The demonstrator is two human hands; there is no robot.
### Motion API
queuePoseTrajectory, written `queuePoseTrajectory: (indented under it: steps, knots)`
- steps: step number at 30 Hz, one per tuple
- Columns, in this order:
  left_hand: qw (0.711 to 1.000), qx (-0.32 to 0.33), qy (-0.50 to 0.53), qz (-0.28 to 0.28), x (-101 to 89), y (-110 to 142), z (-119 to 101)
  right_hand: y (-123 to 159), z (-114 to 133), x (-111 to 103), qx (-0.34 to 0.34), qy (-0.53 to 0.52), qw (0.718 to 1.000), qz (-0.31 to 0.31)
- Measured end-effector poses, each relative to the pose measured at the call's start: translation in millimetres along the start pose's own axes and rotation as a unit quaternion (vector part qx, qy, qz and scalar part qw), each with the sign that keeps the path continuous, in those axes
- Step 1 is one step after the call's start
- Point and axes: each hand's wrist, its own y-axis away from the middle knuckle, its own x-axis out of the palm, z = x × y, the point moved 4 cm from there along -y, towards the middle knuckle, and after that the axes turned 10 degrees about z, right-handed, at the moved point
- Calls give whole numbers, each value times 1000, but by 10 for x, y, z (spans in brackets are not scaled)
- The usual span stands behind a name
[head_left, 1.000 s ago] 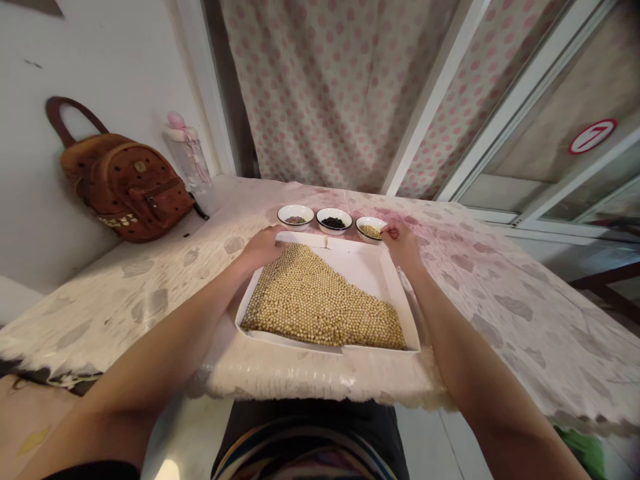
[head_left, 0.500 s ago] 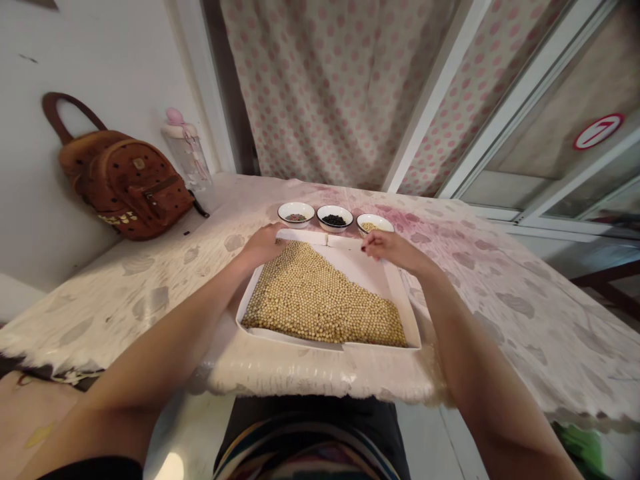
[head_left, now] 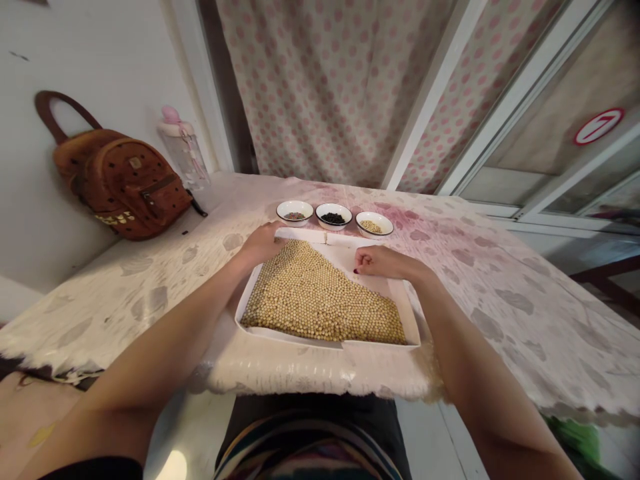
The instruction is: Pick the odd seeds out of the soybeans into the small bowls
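A shallow white cardboard tray (head_left: 345,255) lies on the table before me, largely covered with soybeans (head_left: 320,293); its far right part shows bare bottom. My left hand (head_left: 263,244) is closed round the tray's far left corner, fingers on the rim. Over the bare part hovers my right hand (head_left: 374,260), its fingers curled together near the edge of the beans; whatever they may hold is hidden. Behind the tray stand a bowl of mixed reddish and green bits (head_left: 295,212), a bowl of black beans (head_left: 333,217) and a bowl of pale yellow beans (head_left: 375,225).
A brown backpack (head_left: 130,187) leans against the wall at the left, with a clear bottle with a pink lid (head_left: 185,150) beside it. The patterned tablecloth (head_left: 465,267) covers the table. A dotted curtain (head_left: 325,87) hangs behind.
My right hand has moved from beside the right-hand bowl toward me and slightly left, over the tray's bare part, and its fingers are more curled. My left hand stays on the corner.
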Motion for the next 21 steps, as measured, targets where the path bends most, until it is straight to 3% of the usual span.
queuePoseTrajectory:
  steps: [2,5,8,12,18,21]
  knots:
    - [1000,-3,0,1,-1,2,-2,2,7,-14,-4,-10,1000,-17]
    - [1000,-1,3,-1,-5,4,-7,5,48,3,-10,-19,1000,7]
    - [1000,1,5,-2,-10,10,-18,15,85,27,16,18,999,29]
    - [1000,-5,1,2,-14,18,-27,38,90,34,56,50,997,15]
    - [1000,-3,9,3,-16,20,-21,98,8,14,56,-68,996,23]
    - [1000,-2,12,3,-17,18,-19,110,-11,24,50,-76,995,49]
